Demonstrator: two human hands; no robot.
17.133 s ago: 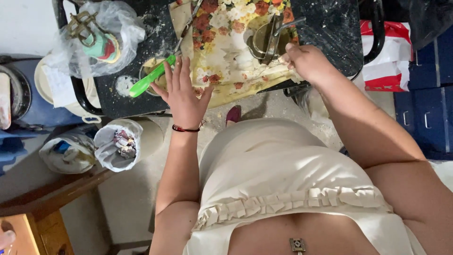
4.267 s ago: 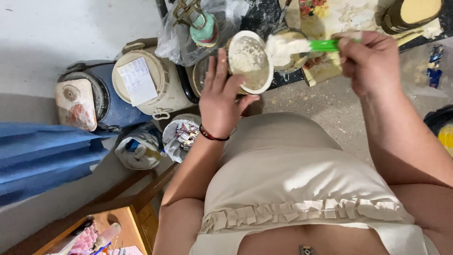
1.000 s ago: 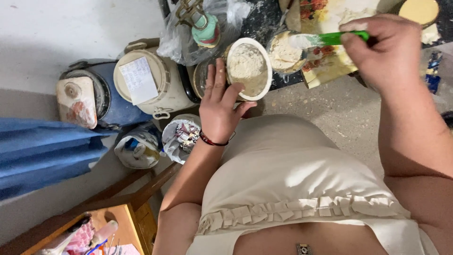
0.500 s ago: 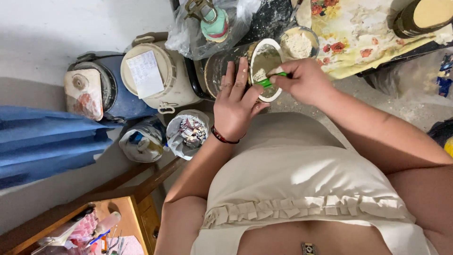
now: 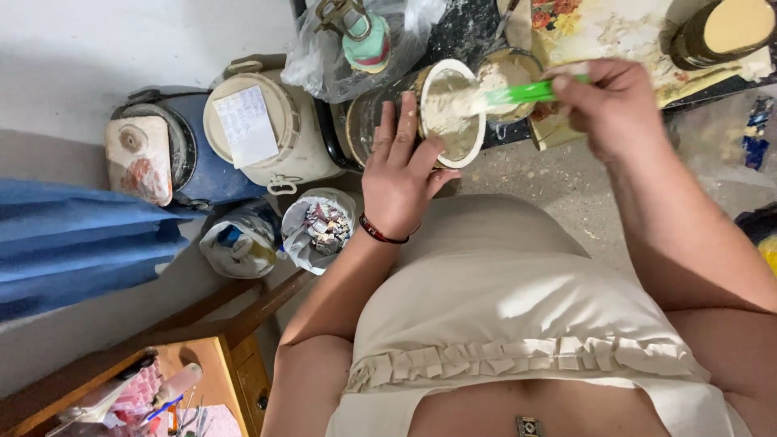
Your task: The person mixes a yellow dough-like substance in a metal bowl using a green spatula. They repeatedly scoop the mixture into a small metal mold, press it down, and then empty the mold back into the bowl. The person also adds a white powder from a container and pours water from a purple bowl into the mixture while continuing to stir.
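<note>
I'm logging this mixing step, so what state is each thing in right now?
white bowl: tilted, coated with pale paste, held.
green spoon: loaded with paste, its tip over the bowl.
left hand: gripping the bowl.
right hand: closed on the spoon handle.
glass jar: open, paste inside.
cream bucket: lidded, paper on top.
small bag: open, full of wrappers.

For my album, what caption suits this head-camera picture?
Left hand steadies a white bowl of pale paste while the right hand lifts a loaded green-handled spatula above it.
</note>
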